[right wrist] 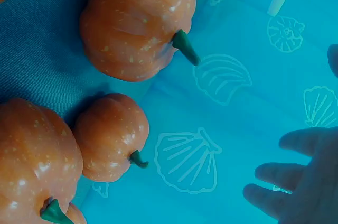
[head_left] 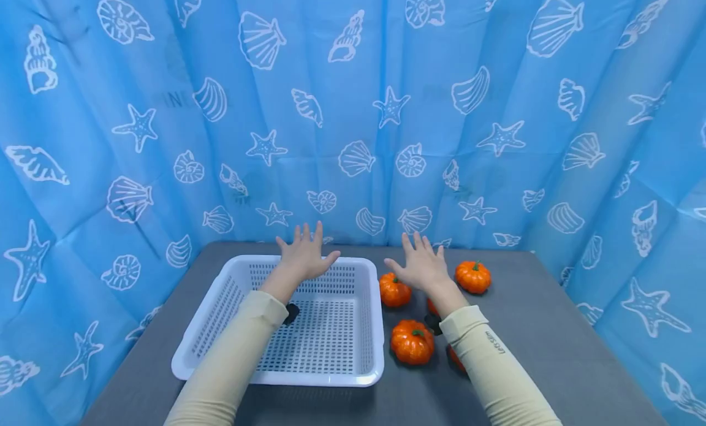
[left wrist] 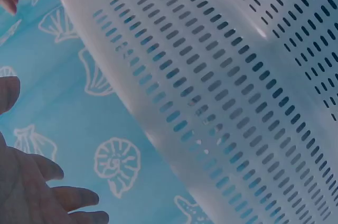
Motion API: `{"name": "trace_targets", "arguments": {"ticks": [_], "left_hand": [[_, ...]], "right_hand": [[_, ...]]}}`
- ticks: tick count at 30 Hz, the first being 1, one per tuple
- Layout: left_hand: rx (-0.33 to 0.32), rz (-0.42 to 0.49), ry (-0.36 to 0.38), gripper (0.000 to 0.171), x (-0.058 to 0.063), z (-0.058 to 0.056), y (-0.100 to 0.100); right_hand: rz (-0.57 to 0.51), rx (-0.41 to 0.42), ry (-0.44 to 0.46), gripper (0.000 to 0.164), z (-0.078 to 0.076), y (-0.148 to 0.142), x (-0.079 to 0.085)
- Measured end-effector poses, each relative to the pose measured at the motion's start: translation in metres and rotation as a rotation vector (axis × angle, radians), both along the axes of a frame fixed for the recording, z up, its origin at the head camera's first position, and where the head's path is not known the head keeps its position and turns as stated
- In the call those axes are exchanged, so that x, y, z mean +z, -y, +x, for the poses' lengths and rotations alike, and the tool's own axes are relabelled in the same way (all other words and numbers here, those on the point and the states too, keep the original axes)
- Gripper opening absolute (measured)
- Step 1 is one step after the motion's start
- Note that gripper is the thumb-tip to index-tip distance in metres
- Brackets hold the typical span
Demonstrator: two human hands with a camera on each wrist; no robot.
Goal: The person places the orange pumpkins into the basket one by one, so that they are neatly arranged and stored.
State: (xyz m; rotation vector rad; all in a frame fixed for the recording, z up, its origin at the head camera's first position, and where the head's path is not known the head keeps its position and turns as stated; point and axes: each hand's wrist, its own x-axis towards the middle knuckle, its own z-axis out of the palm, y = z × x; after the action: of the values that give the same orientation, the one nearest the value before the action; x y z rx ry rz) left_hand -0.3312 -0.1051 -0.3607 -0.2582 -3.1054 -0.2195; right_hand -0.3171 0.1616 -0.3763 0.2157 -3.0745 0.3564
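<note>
Bare hands spread wide by a white basket and orange pumpkins

A person's left hand (head_left: 303,258) is raised near the far rim of a white, rectangular plastic basket with slotted walls and a perforated floor (head_left: 309,379). Its fingers are straight and fanned, the thumb pointing out to the right. The right hand (head_left: 423,268) is held up well apart from it, also with straight, spread fingers, its thumb turned toward the left hand.

The basket sits on the left part of a dark grey table (head_left: 540,340). To its right lie glossy orange, ribbed pumpkins with green stems. One (head_left: 394,290) rests just beside the basket's right side, a larger-looking one (head_left: 412,343) lies nearer the person, and another (head_left: 473,277) is farther back, to the right of the right hand. More orange surfaces show partly behind the right forearm. The right wrist view shows several pumpkins (right wrist: 140,28) at differing sizes, with the fingers of the right hand apart from them.

Long cream sleeves (head_left: 234,361) cover both forearms, and dark lettering marks the right one. A small black object (head_left: 292,314) shows at the left wrist. Behind the table hangs a bright blue curtain (head_left: 353,119) printed with white seashells and starfish.
</note>
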Motion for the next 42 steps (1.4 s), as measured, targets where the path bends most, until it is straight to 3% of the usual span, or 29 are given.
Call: {"name": "trace_targets", "arguments": {"ticks": [4,8,13,18,23,27,31,34,38,42], "left_hand": [[-0.003,0.016,0.001,0.087,0.01,0.003,0.012],[0.014,0.046,-0.007,0.087,0.025,0.012,0.04],[0.017,0.153,-0.028,0.09,0.04,0.032,0.094],[0.022,0.314,-0.025,0.09,0.038,0.052,0.161],[0.117,0.409,0.034,0.084,0.02,0.067,0.226],[0.153,0.526,0.116,0.084,-0.008,0.077,0.254],[0.183,0.657,0.236,0.087,-0.044,0.078,0.264],[0.163,0.81,0.357,0.087,-0.063,0.076,0.264],[0.091,1.054,0.468,0.08,-0.074,0.077,0.258],[-0.002,1.201,0.45,0.067,-0.082,0.077,0.257]], "right_hand": [[0.003,-0.005,-0.002,0.085,-0.001,-0.007,0.001],[0.01,-0.017,-0.003,0.086,0.002,-0.02,0.006],[0.013,-0.046,0.006,0.09,0.007,-0.038,0.015],[0.0,-0.056,0.013,0.093,0.019,-0.056,0.018],[-0.013,-0.05,0.013,0.094,0.038,-0.074,0.016],[-0.023,-0.06,-0.005,0.096,0.057,-0.091,0.01],[-0.05,-0.084,-0.007,0.095,0.074,-0.109,-0.001],[-0.063,-0.104,0.009,0.096,0.085,-0.121,-0.009],[-0.079,-0.134,0.056,0.097,0.097,-0.132,-0.018],[-0.108,-0.178,0.156,0.101,0.106,-0.139,-0.026]]}}
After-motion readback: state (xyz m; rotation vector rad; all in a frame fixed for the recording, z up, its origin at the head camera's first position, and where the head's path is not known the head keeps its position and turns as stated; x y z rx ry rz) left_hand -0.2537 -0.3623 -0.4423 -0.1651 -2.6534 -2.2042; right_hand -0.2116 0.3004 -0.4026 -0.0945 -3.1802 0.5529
